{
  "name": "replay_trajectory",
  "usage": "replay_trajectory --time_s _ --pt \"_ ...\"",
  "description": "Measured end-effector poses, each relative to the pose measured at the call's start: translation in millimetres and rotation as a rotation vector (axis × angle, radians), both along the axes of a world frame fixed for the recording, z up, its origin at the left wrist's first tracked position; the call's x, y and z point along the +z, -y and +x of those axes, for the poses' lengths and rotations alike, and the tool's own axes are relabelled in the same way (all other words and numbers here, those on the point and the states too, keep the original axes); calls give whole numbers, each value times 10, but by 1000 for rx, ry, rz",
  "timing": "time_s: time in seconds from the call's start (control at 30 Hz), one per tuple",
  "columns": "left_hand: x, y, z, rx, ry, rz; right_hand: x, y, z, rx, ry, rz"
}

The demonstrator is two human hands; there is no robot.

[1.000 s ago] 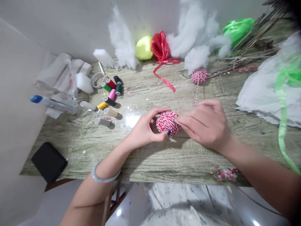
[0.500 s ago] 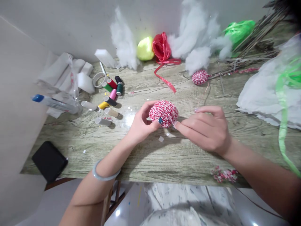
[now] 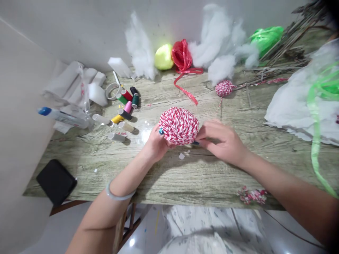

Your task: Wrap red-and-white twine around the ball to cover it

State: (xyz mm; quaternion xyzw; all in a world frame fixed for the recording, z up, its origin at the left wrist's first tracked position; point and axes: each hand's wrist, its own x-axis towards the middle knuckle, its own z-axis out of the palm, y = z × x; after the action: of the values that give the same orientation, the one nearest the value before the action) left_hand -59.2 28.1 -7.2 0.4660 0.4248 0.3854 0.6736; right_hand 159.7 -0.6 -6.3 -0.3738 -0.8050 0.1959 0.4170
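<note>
A ball of red-and-white twine (image 3: pixel 178 126) is above the tabletop in the middle of the view. My left hand (image 3: pixel 156 146) is closed around its left side, the thumb with a blue nail pressed against the front; the other fingers are mostly hidden beneath and behind it. At the ball's lower right edge, the fingers of my right hand (image 3: pixel 221 141) are closed, their tips partly hidden by the ball. Whether they also pinch a loose strand does not show. A smaller red-and-white twine ball (image 3: pixel 224 88) on a twig lies farther back, its loose end hanging toward me.
Several thread spools (image 3: pixel 124 114) and a tape roll (image 3: pixel 112 91) lie at left. White stuffing (image 3: pixel 212 38), a red ribbon bundle (image 3: pixel 182 55) and a yellow bundle (image 3: pixel 164 57) line the wall. Twigs (image 3: pixel 286 53) and white cloth (image 3: pixel 288 106) are at right, a black case (image 3: pixel 56 181) front left.
The ball has turned and come up closer to the camera, shifting slightly left. My left thumb has moved to its left edge, and my right fingers have shifted to its right edge.
</note>
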Motion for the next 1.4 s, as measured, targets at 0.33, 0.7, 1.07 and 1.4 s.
replay_trajectory --time_s 0.33,0.7,1.07,1.4 --pt "156 -20 -40 -531 -335 526 -64 -116 85 -12 149 -265" --pt "219 81 53 -522 -497 735 -18 -120 24 -102 -39 -691" --pt "60 91 104 -354 -468 561 58 -5 -44 -323 47 -266" --pt "-39 65 87 -371 -372 626 -78 -3 -81 -331 -67 -346"
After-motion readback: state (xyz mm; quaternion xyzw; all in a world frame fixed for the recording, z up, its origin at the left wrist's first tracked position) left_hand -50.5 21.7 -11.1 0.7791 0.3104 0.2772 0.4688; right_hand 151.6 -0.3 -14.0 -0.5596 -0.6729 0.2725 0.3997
